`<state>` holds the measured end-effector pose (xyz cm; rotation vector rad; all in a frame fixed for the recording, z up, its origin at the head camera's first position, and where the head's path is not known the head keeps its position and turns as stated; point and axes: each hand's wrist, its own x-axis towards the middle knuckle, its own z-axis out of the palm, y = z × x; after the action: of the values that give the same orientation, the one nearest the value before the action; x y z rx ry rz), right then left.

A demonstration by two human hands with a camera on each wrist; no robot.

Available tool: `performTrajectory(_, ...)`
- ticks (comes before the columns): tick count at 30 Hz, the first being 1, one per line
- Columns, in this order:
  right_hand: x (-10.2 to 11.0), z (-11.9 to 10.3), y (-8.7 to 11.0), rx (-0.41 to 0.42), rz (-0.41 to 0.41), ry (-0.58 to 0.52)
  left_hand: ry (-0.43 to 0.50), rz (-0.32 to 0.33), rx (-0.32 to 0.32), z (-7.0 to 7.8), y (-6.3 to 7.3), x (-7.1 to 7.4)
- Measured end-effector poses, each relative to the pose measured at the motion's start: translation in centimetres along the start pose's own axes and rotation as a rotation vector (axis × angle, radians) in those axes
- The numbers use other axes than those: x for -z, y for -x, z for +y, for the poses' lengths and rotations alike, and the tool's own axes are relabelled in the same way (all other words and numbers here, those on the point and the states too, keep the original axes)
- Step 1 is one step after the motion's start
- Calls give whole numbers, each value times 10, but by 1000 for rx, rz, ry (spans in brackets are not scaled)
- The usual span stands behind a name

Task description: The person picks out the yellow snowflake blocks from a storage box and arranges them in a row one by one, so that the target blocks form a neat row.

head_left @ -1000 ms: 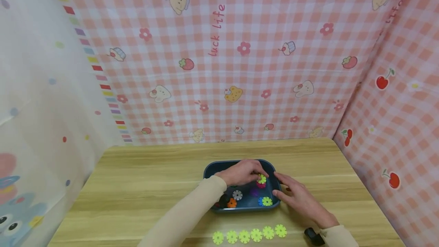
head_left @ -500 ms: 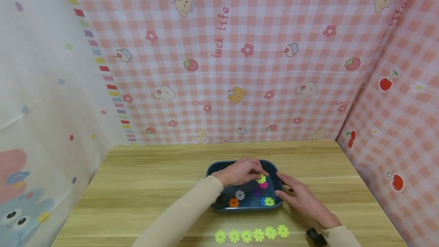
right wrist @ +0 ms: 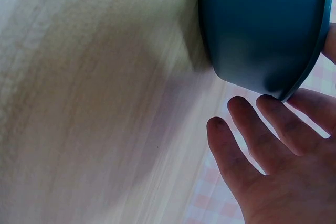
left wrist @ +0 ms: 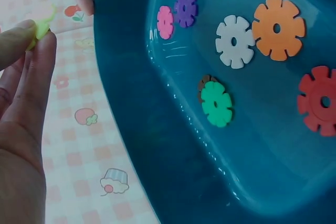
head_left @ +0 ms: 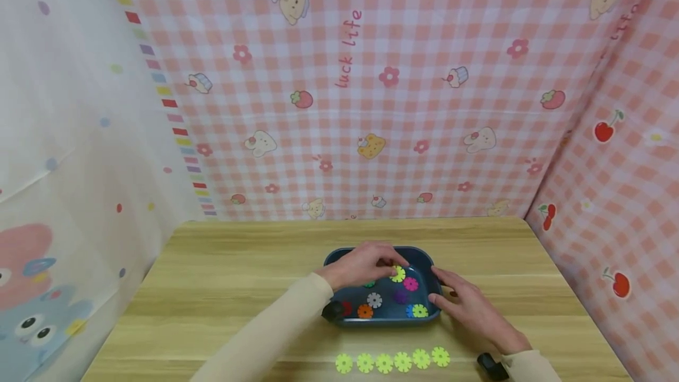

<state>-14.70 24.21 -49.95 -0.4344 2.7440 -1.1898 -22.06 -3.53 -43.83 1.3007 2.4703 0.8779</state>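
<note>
My left hand [head_left: 365, 265] is over the back of a dark blue tray [head_left: 384, 323]. Between thumb and fingertips it pinches a yellow-green notched plastic disc [left wrist: 44, 27]. My right hand [head_left: 471, 306] is at the tray's right end, fingers fairly straight and spread, fingertips at the wall and rim. Inside the tray lie loose discs: pink [head_left: 411, 283], purple [head_left: 401, 297], grey [head_left: 374, 300], orange [head_left: 365, 311] and red [left wrist: 321, 100]. A green disc [left wrist: 217, 104] partly covers a brown one. Another yellow-green disc [head_left: 420, 310] overlaps a blue one in the front right corner.
Several yellow-green discs [head_left: 384, 363] form a row on the wooden table [head_left: 239, 287] in front of the tray. Black wrist cameras sit on the left wrist [head_left: 333, 311] and right wrist [head_left: 492, 366]. Patterned cloth [head_left: 339, 111] hangs behind and at both sides.
My left hand has moved slightly left with the pinched disc, uncovering the pink one. The right hand stays at the tray's end. The head view has shifted a little.
</note>
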Motion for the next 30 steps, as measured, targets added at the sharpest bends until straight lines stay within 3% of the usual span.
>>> performTrajectory(7,-1,0,0,-6,3,-1,49,59,40,1,16,4)
performTrajectory(21,-3,0,-1,7,12,15,121,153,51,-5,54,10)
performTrajectory(30,-3,-2,-1,12,15,18,158,176,79,-7,75,15)
